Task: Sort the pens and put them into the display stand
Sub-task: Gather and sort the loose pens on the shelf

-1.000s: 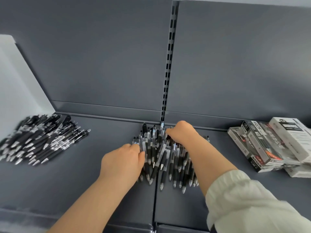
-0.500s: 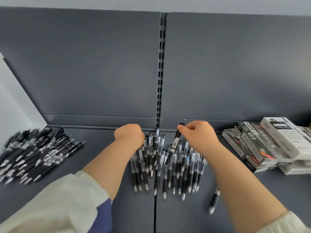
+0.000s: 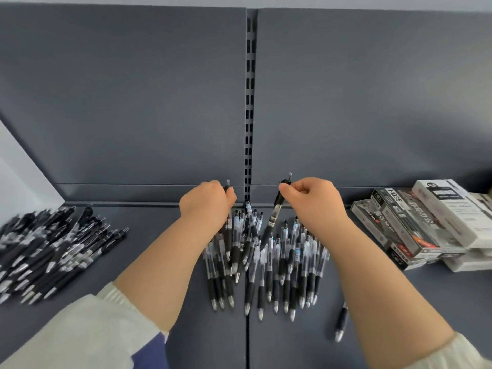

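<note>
- Compared with the picture half a second back, both hands have been drawn slightly higher and farther apart over the middle heap, and the pen in the right hand has been lifted more clearly out of it.
- Below and between the two hands, the central pile of pens (image 3: pixel 266 259) is laid on the grey shelf (image 3: pixel 170 262) with nearly all tips pointing toward the person; this alignment is judged to serve the sorting, so that like pens can be told apart and gathered in one direction.
- Well out to the left of the left hand, a second heap of darker pens (image 3: pixel 50 249) is kept apart, probably as an already sorted kind.
- To the right of the right hand, stacked pen boxes (image 3: pixel 415 225) are set aside at the shelf's back edge.
- The right hand (image 3: pixel 315 202) is closed in a pinch on the clip end of a lifted pen (image 3: pixel 274 217), which hangs tilted with its tip down among the pile, held so for inspection, it is judged.
- The left hand (image 3: pixel 206 202) is clenched; a pen top (image 3: pixel 228 183) is seen above its knuckles, so a pen seems to be grasped, though the grip itself is hidden.
- Near the right forearm, one stray pen (image 3: pixel 341 324) is left lying alone.
</note>
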`<control>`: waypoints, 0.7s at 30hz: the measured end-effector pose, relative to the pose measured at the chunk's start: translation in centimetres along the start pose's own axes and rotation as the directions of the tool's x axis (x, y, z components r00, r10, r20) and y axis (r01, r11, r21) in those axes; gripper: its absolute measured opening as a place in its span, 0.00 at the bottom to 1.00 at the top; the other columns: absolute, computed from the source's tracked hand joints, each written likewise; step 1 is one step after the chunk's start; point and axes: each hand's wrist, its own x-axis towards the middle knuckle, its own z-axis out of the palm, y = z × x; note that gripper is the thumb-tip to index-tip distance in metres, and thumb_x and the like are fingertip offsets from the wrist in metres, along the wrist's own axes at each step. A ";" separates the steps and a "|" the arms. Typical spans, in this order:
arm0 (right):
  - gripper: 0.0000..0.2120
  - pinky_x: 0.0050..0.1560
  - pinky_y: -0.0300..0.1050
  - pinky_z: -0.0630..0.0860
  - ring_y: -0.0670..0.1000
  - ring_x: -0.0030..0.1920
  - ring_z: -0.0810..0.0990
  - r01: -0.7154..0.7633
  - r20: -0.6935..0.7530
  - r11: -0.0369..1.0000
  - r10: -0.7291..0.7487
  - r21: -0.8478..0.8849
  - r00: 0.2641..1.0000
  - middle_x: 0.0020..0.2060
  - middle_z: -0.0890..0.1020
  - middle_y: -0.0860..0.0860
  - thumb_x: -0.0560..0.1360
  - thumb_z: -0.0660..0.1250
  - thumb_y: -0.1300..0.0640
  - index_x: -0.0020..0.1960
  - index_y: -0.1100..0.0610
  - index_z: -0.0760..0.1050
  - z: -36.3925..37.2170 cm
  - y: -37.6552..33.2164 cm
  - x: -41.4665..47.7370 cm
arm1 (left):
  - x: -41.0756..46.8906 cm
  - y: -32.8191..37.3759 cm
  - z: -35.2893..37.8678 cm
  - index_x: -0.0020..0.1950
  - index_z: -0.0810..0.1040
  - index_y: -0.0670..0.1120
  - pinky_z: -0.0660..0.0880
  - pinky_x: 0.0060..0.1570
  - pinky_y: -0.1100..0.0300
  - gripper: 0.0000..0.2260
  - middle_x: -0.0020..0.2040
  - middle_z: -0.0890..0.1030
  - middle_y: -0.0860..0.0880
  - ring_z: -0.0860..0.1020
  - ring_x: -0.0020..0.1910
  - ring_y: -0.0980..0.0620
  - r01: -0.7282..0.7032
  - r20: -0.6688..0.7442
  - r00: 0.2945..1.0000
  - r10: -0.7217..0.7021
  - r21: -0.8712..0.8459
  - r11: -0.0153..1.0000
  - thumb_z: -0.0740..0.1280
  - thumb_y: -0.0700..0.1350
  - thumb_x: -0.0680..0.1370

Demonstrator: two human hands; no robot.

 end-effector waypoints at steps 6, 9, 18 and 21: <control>0.18 0.29 0.38 0.64 0.49 0.24 0.61 0.095 0.055 0.995 -0.096 0.027 0.994 0.22 0.63 0.50 0.76 0.64 0.49 0.33 0.60 0.69 1.2 -2.9 -0.2 | -2.3 -2.6 -3.6 0.37 0.69 0.44 0.61 0.26 0.60 0.19 0.33 0.71 0.50 0.70 0.31 0.48 -0.041 -0.174 0.984 0.032 -0.052 0.998 0.53 0.55 0.81; 0.17 0.26 0.37 0.62 0.51 0.26 0.58 0.133 0.152 0.991 -0.134 0.016 0.979 0.24 0.60 0.52 0.76 0.64 0.48 0.34 0.58 0.68 3.3 -4.5 -0.5 | -2.9 -5.4 -4.3 0.35 0.67 0.45 0.61 0.27 0.60 0.19 0.32 0.70 0.50 0.69 0.30 0.49 -0.031 -0.137 0.990 0.027 -0.022 0.999 0.53 0.55 0.81; 0.22 0.26 0.38 0.54 0.50 0.26 0.55 -0.007 0.413 1.000 -0.005 0.028 0.911 0.28 0.59 0.52 0.75 0.66 0.47 0.45 0.69 0.74 13.3 -10.8 -1.7 | -3.2 -17.6 -5.8 0.35 0.67 0.45 0.61 0.29 0.60 0.19 0.32 0.72 0.50 0.71 0.34 0.48 -0.013 0.006 1.000 0.012 0.111 0.994 0.52 0.55 0.81; 0.16 0.30 0.41 0.51 0.51 0.27 0.54 -0.067 0.486 0.998 0.056 0.006 0.872 0.30 0.58 0.53 0.74 0.66 0.46 0.37 0.55 0.65 18.0 -12.9 -2.2 | -3.2 -22.5 -6.8 0.38 0.67 0.46 0.63 0.32 0.59 0.18 0.33 0.71 0.50 0.72 0.35 0.47 -0.014 0.011 1.000 0.013 0.147 0.989 0.52 0.55 0.81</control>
